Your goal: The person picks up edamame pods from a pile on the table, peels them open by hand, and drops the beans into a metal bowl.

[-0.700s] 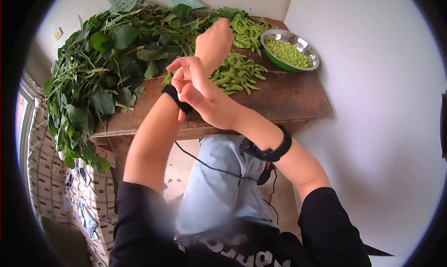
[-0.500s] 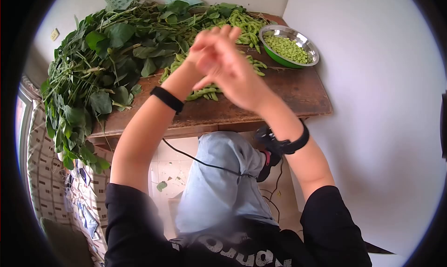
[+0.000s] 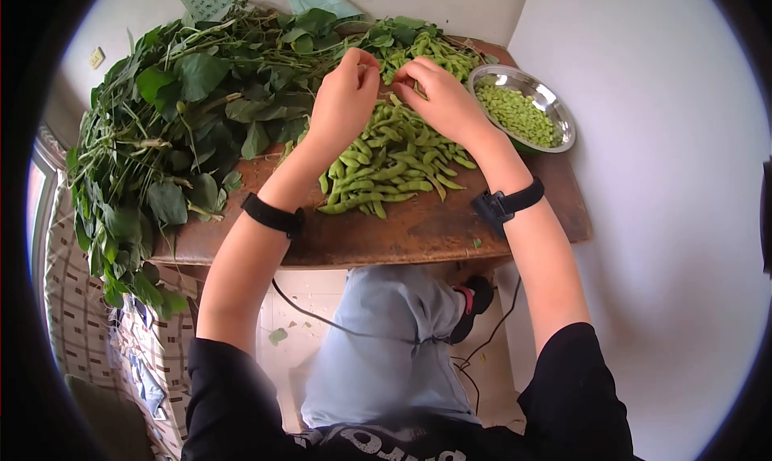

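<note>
Hovering by the near pods, left hand and right hand were curled, anything pinched indiscernible; gentle, even pressure was judged best.

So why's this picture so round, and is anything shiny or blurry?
Head view: rounded black edges, likely a wide lens; glare on the metal bowl; shadow on the right wall; haze by the left sleeve; left hand and right hand fairly sharp.
</note>
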{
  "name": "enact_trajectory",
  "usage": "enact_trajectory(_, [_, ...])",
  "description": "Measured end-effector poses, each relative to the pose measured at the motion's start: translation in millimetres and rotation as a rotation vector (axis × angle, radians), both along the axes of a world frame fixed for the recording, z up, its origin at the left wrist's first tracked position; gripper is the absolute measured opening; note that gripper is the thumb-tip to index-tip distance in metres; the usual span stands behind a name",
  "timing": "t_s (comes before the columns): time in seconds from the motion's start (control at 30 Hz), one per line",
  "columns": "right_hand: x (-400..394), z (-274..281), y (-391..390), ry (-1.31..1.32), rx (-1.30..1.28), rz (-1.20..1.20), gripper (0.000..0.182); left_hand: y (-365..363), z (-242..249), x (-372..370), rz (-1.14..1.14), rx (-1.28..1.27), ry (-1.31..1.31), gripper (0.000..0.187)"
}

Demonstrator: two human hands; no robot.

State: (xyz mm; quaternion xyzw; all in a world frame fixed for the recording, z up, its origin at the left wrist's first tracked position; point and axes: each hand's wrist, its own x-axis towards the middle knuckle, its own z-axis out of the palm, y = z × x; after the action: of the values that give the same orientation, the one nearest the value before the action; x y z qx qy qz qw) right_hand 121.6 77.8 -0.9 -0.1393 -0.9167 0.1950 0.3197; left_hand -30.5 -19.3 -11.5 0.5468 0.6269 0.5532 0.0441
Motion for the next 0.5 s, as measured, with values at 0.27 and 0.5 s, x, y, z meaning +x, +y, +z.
enact_trajectory(0.27, [-1.4, -11.9, 10.6, -0.063, 0.118, -0.017, 0.016, 0.7, 5.3, 2.0, -0.021, -0.040, 0.012, 0.014])
enact_trajectory(0.5, [1.0, -12.4, 4.1, -0.130, 0.070, 0.002, 0.016, 16.0, 7.1, -2.2, -0.090, -0.040, -0.246, 0.017])
